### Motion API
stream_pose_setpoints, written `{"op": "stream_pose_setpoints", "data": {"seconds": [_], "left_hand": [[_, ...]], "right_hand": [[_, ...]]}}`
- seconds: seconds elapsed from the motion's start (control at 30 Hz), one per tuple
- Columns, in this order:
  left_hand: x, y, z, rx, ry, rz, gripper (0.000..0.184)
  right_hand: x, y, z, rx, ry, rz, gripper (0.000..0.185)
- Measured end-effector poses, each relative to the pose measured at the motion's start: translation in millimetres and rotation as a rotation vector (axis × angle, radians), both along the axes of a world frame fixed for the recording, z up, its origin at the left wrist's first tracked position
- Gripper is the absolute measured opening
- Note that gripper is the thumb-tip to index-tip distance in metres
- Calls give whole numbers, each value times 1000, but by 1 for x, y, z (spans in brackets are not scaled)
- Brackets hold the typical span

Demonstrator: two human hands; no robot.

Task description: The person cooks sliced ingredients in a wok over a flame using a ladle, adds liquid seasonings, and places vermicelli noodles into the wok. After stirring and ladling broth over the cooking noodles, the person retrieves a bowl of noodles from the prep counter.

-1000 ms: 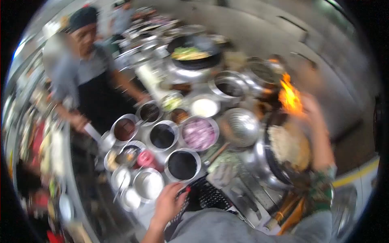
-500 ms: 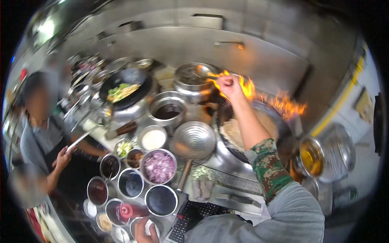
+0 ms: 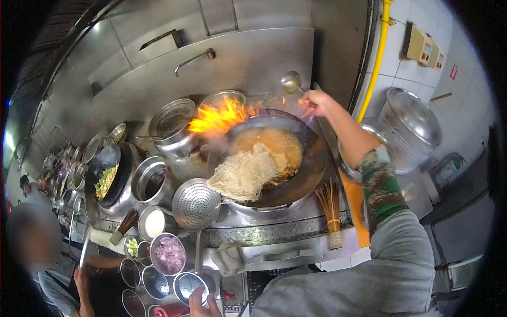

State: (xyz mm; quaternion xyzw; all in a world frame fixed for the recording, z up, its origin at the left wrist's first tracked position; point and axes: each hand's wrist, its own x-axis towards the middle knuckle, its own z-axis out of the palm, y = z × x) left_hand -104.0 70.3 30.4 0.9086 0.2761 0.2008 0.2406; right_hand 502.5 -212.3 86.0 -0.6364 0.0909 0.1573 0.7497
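My right hand [image 3: 317, 103] is closed around the handle of a ladle [image 3: 290, 83], raised over the far right rim of the wok [image 3: 309, 185]. Pale thin noodles [image 3: 245, 174] lie in a heap at the wok's near left, beside brownish bubbling liquid [image 3: 277, 145]. Flames [image 3: 219, 116] flare at the wok's far left edge. Low in the view, my left hand [image 3: 205, 305] shows only its fingers, apart, in front of a metal pot [image 3: 190, 285]; nothing is visible in them.
A perforated strainer [image 3: 196, 203] rests left of the wok. Several metal pots stand nearby, one with chopped purple onion [image 3: 170, 255]. A bamboo brush [image 3: 330, 211] lies at the right. A co-worker [image 3: 58, 280] stands at the left, near a second wok [image 3: 124, 174].
The view has swung right. My right hand has moved from near the flames toward the wok's right side, and the ladle's bowl now shows. Noodles and liquid in the wok are more visible.
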Motion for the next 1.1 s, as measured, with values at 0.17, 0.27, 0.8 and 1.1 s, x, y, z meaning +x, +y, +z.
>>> {"op": "stream_pose_setpoints", "data": {"seconds": [0.17, 0.27, 0.8, 1.1], "left_hand": [[74, 8, -26, -210, -68, -138, 37], [153, 17, -36, -521, -208, -204, 40], [294, 36, -18, -548, -134, -349, 65], [334, 13, 4, 603, -14, -523, 51]], "right_hand": [[-37, -132, 2, -335, 1, 114, 10], [-87, -174, 12, -525, -54, 135, 7], [-316, -139, 10, -567, -123, 234, 58], [-326, -85, 0, -842, -353, 479, 58]]}}
